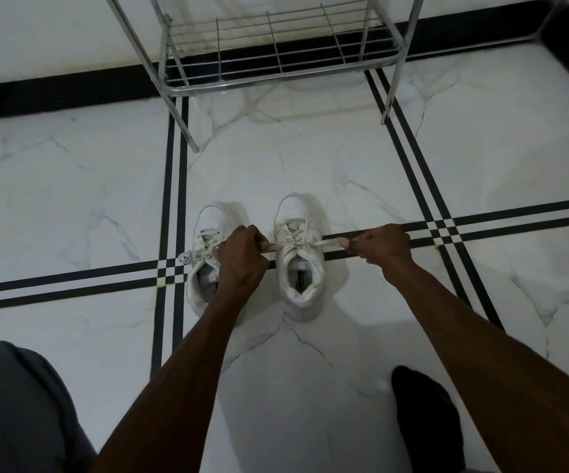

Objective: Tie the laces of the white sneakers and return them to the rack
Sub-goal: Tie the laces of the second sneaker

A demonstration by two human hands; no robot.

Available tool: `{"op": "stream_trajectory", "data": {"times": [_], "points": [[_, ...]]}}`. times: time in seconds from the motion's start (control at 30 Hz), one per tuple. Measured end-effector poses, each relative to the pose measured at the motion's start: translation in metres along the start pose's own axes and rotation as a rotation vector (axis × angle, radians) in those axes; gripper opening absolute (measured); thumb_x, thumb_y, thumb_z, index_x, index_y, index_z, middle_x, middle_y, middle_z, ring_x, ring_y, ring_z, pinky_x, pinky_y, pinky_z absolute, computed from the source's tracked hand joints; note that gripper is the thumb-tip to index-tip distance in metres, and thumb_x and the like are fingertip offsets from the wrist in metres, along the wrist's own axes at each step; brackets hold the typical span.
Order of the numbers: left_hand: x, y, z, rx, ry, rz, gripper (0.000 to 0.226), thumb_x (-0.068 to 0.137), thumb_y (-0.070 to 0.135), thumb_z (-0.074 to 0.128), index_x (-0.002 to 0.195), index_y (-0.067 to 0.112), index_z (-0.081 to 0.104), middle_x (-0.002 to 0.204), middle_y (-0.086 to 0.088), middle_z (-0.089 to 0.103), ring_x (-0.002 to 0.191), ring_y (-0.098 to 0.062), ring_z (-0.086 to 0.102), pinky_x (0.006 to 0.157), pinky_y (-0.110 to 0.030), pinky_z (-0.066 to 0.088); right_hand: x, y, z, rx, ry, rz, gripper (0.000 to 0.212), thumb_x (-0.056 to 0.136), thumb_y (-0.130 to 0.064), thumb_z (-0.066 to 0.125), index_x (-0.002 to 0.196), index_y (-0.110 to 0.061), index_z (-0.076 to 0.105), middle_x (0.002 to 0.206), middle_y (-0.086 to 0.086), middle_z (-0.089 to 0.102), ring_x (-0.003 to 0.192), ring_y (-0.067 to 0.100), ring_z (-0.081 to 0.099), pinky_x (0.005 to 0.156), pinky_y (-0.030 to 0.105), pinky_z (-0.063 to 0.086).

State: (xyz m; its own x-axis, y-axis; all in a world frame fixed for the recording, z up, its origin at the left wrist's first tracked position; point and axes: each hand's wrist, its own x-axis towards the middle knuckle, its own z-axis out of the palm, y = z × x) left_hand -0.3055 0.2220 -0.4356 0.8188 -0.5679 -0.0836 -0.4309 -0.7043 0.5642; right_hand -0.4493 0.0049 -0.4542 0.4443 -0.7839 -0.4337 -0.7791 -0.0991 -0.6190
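Two white sneakers stand side by side on the marble floor, toes pointing away from me. The right sneaker (298, 264) has its laces (291, 245) pulled taut sideways. My left hand (242, 257) grips one lace end between the two shoes. My right hand (383, 247) pinches the other end, stretched out to the right of the shoe. The left sneaker (204, 254) is partly hidden behind my left wrist, and its laces (196, 254) hang loose over its side. The metal wire rack (276, 46) stands beyond the shoes, its bottom shelf bare.
White marble floor tiles with black stripe borders surround the shoes. A black skirting (71, 93) runs along the wall behind the rack. My grey-clad knee (17, 404) is at the bottom left and my black-socked foot (426, 418) at the bottom right.
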Motion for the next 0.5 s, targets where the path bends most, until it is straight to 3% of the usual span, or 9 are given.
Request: {"op": "stream_trajectory", "data": {"times": [0.17, 0.27, 0.4, 0.5], "points": [[-0.001, -0.003, 0.004, -0.064, 0.012, -0.023, 0.019, 0.073, -0.010, 0.065, 0.083, 0.005, 0.067, 0.090, -0.009, 0.066, 0.082, -0.026, 0.064, 0.073, -0.047, 0.055, 0.000, 0.001, 0.006, -0.059, 0.013, -0.032, 0.066, 0.060, -0.059, 0.086, 0.072, 0.005, 0.074, 0.071, 0.016, 0.076, 0.072, 0.030, 0.075, 0.078, 0.043, 0.062], [0.004, -0.007, 0.001, -0.096, 0.030, -0.006, 0.011, 0.081, -0.001, 0.067, 0.085, 0.008, 0.071, 0.089, -0.007, 0.071, 0.084, -0.024, 0.067, 0.074, -0.046, 0.057, -0.002, -0.007, 0.000, 0.030, 0.014, -0.071, 0.047, 0.064, -0.044, 0.090, 0.076, -0.001, 0.078, 0.075, 0.014, 0.077, 0.074, 0.026, 0.074, 0.079, 0.039, 0.062], [0.007, -0.010, -0.007, -0.168, 0.048, -0.035, 0.005, 0.086, 0.013, 0.072, 0.086, 0.014, 0.077, 0.085, -0.001, 0.078, 0.080, -0.019, 0.072, 0.074, -0.044, 0.060, -0.008, -0.008, -0.016, 0.283, -0.147, -0.123, 0.024, 0.069, -0.017, 0.090, 0.084, -0.003, 0.077, 0.078, 0.005, 0.075, 0.079, 0.019, 0.069, 0.068, 0.028, 0.061], [0.004, -0.009, -0.008, -0.126, 0.027, -0.024, 0.007, 0.086, 0.009, 0.073, 0.088, 0.015, 0.076, 0.087, -0.003, 0.079, 0.083, -0.022, 0.072, 0.078, -0.045, 0.059, -0.009, -0.008, -0.020, 0.174, -0.160, -0.232, 0.019, 0.074, -0.013, 0.086, 0.087, -0.003, 0.078, 0.082, 0.009, 0.076, 0.082, 0.023, 0.071, 0.067, 0.029, 0.061]]}}
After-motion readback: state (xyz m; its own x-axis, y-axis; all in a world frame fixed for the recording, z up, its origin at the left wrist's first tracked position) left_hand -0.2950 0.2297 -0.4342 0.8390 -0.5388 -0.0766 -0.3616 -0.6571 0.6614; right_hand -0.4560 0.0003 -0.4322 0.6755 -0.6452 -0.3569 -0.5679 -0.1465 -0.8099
